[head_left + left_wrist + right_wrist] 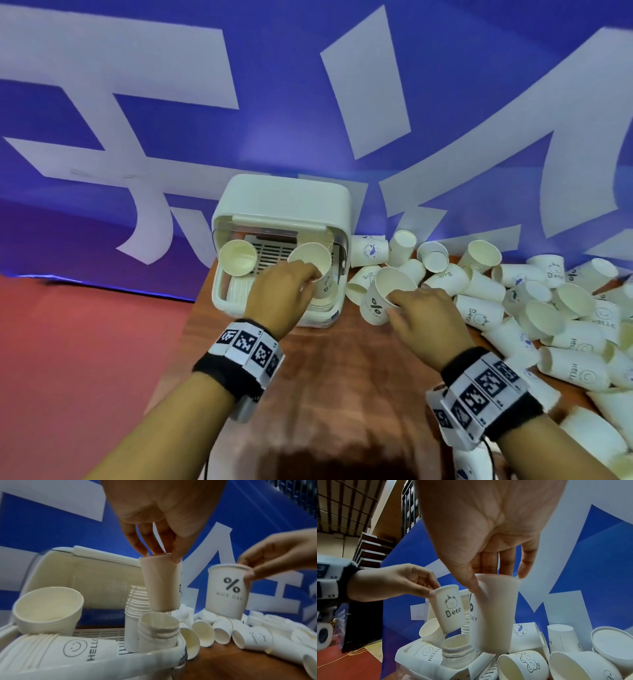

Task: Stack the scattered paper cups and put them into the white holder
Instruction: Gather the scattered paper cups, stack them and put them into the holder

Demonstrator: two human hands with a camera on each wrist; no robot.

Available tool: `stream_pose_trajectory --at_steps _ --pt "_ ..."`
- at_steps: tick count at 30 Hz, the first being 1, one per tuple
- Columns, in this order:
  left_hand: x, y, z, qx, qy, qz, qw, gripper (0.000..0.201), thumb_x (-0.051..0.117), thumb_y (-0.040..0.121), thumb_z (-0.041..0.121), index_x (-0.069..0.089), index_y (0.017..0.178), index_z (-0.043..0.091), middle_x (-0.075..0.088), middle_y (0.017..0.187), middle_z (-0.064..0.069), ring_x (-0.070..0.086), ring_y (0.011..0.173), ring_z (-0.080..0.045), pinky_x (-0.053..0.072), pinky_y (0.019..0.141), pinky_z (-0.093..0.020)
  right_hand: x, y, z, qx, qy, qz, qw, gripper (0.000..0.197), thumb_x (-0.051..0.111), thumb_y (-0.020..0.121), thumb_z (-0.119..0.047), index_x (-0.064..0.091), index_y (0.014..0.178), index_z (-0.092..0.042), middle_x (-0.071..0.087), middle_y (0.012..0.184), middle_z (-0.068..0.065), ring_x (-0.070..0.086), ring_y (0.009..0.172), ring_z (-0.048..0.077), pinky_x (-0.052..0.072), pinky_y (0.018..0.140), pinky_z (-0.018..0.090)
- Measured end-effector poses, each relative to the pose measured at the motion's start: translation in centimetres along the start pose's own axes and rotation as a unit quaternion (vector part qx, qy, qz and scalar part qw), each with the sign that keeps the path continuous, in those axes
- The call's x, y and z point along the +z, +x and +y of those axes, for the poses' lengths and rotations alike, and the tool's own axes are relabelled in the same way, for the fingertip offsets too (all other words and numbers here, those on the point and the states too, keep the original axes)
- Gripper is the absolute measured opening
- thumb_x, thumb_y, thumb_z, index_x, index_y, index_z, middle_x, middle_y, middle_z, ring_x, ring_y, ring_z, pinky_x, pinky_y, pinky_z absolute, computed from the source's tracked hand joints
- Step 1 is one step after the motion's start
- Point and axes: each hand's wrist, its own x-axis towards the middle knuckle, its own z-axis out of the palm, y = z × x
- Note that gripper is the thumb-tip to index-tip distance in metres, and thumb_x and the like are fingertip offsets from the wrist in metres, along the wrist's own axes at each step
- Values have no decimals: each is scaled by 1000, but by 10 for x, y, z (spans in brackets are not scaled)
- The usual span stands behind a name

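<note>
The white holder (284,202) stands open at the table's back edge, with cup stacks inside it. My left hand (313,277) pinches the rim of a "Bear" cup (450,608) and holds it upright just above the stack (157,630) in the holder's front right corner. Another stack (237,257) leans in the left side, and a "HELLO" stack (56,651) lies along the front. Just right of the holder, my right hand (394,303) pinches the rim of a "% NICE DAY" cup (228,591), lifted above the pile.
Several loose paper cups (534,308) lie heaped over the right side of the brown wooden table (342,377), up to the holder's right wall. A blue and white banner (308,102) hangs right behind. Red floor (85,342) is to the left.
</note>
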Motion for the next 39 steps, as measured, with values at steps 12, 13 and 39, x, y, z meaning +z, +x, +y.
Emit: stream_pose_trajectory --at_steps 12,13,39 --pt "43 20 -10 12 78 -148 986 21 54 88 21 65 106 22 68 101 0 61 95 -25 44 81 -33 5 3 0 19 -7 23 1000 17 79 64 -17 62 67 -17 56 49 2 54 49 22 43 59 32" --pt "45 20 -12 0 70 -159 985 23 53 89 22 64 109 24 68 106 2 61 99 -23 44 84 -33 6 3 0 22 -6 24 999 17 79 65 -17 62 67 -17 56 49 2 54 49 22 42 59 32" --pt "-37 -10 -46 -98 -35 -23 994 14 53 91 25 66 96 26 67 91 13 60 87 -6 34 58 -18 45 56 -68 -89 33 -11 995 12 69 66 -8 68 77 -14 63 68 4 59 74 28 45 64 34"
